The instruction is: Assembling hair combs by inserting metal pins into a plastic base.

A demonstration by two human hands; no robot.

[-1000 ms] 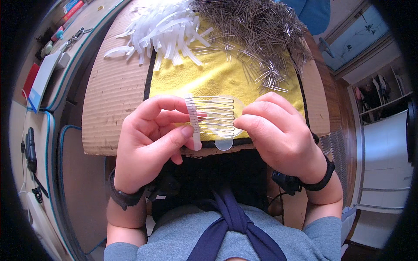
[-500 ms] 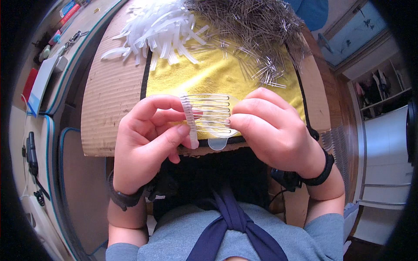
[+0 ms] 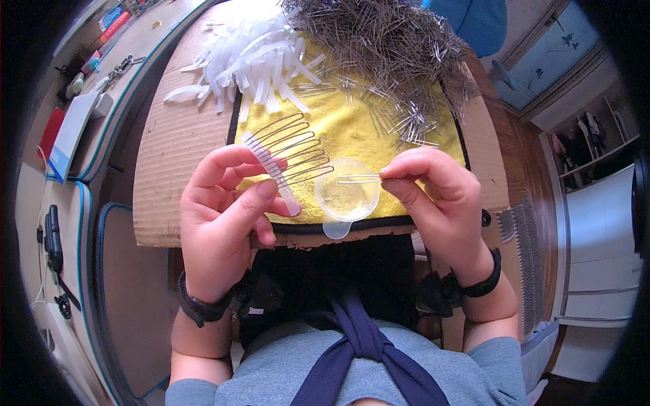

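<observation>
My left hand (image 3: 220, 210) is closed on a wire-toothed comb (image 3: 263, 157), its thumb and fingers gripping the white plastic strip. Several looped wire teeth fan out from that strip, up and to the right. Between the thumb and fingertips of my right hand (image 3: 437, 186) is a thin U-shaped metal pin (image 3: 359, 178), its free end pointing left toward the comb. Below the pin a shallow clear round dish (image 3: 347, 215) rests on the yellow cloth (image 3: 271, 125); its tab (image 3: 336, 229) sticks out past the cloth's near edge.
At the far side lies a heap of metal pins (image 3: 386, 47), with loose ones scattered nearer. White plastic strips (image 3: 254, 57) are piled to its left. Corrugated cardboard (image 3: 176, 155) lies under the cloth. A side counter (image 3: 122, 101) with small items runs along the left.
My right hand has drawn back to the right from the comb's teeth and now shows a single pin. The comb has tilted in my left hand, its teeth swinging upward, uncovering the dish.
</observation>
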